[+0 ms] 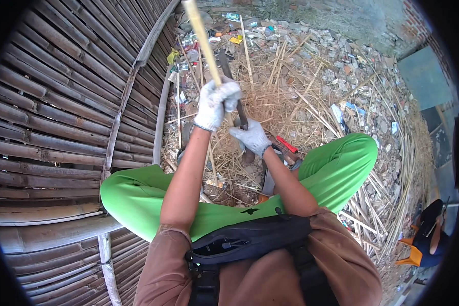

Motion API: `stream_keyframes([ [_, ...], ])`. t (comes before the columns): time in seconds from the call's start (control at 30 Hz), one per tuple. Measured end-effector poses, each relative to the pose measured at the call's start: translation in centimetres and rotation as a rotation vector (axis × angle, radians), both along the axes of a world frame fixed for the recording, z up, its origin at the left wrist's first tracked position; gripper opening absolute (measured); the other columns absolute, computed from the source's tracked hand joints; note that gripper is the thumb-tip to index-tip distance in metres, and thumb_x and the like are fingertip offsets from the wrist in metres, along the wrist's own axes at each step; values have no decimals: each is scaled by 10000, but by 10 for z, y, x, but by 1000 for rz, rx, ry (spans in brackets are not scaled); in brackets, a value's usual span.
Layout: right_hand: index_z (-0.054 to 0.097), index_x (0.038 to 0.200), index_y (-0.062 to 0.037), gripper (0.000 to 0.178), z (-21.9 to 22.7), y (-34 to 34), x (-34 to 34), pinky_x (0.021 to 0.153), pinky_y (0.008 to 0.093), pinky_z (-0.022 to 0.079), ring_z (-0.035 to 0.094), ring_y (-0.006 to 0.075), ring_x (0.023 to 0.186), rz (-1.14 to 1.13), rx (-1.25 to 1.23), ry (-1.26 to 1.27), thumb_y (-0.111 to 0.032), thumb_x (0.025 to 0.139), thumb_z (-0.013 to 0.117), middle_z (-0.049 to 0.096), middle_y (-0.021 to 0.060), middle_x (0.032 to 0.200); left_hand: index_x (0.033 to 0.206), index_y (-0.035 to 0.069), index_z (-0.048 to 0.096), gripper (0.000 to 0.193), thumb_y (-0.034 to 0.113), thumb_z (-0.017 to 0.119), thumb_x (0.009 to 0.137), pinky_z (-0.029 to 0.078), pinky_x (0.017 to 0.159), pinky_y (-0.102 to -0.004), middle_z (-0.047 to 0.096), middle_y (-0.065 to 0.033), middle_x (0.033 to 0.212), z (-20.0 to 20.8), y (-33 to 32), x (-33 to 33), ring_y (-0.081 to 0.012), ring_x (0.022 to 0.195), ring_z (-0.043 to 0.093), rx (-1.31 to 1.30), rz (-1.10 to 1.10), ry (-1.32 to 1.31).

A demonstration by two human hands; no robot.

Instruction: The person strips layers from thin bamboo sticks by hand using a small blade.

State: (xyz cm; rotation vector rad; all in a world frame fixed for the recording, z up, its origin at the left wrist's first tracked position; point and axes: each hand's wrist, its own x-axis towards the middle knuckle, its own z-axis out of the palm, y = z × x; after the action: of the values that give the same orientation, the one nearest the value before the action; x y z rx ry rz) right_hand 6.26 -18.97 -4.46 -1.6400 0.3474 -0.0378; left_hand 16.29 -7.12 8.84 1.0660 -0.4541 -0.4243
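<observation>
My left hand (217, 102), in a white knit glove, is closed around a pale bamboo strip (201, 41) that slants up and away to the top of the view. My right hand (252, 137), gloved the same way, grips a machete (234, 94) with a long dark blade pointing away from me. Its rounded brown handle end shows below the glove. Blade and strip run close beside each other; whether they touch is unclear. The strip's lower end passes behind my left hand toward my lap.
Bamboo shavings (275, 109) cover the ground ahead, with rubble and litter beyond. A slatted bamboo structure (61, 102) stands close on my left. Near my right knee lies a red object (286, 144). Long thin strips (405, 173) lie at right, near another person (433, 232) by an orange chair.
</observation>
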Motion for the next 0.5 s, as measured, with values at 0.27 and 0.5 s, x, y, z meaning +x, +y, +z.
stream_keyframes([
  [0.27,675,978,-37,281,12,-4,-23,510,292,478,577,99,542,-132,264,25,-301,967,771,608,3,664,1244,38,674,308,193,757,991,509,1000,-328,701,-63,1151,-17,-19,-15,-140,1090,642,211,-31,-201],
  [0.5,649,1083,-32,259,39,-69,-14,447,326,529,578,160,490,-330,687,-173,-285,1047,687,601,24,674,1339,68,651,472,338,784,976,514,1027,-351,695,-67,1159,-91,43,29,-180,1131,636,849,-335,-368],
])
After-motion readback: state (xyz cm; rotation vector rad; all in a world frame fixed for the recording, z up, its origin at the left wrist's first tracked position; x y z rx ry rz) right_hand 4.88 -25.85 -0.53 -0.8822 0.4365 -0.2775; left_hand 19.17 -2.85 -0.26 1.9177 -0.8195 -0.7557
